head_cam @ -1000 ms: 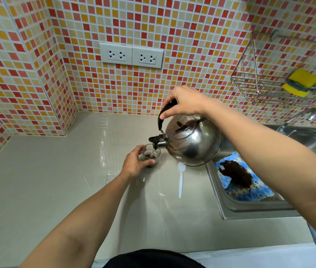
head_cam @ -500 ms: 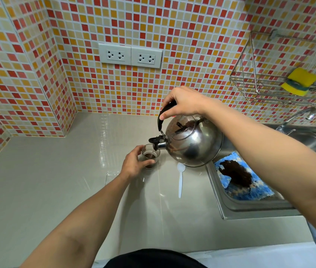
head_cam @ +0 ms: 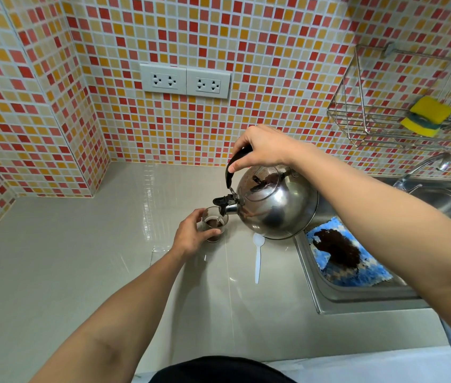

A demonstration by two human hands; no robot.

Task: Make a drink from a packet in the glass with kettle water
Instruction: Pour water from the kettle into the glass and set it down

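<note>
A small clear glass [head_cam: 215, 224] with dark powder and liquid in it stands on the beige counter [head_cam: 80, 272]. My left hand [head_cam: 191, 236] is wrapped around its left side. My right hand [head_cam: 263, 147] grips the black handle of a shiny steel kettle [head_cam: 277, 205], which is tilted left with its spout right over the glass rim. A thin stream runs from the spout into the glass. No packet is in view.
A white plastic spoon [head_cam: 258, 255] lies on the counter right of the glass. The steel sink [head_cam: 357, 299] holds a blue cloth [head_cam: 357, 272] with a dark stain. A tap [head_cam: 426, 167] and a wire rack [head_cam: 362, 128] with sponges [head_cam: 426, 114] are at the right. Wall sockets [head_cam: 185, 81] sit above.
The kettle has dipped a little further toward the glass. Both hands stay in the same places.
</note>
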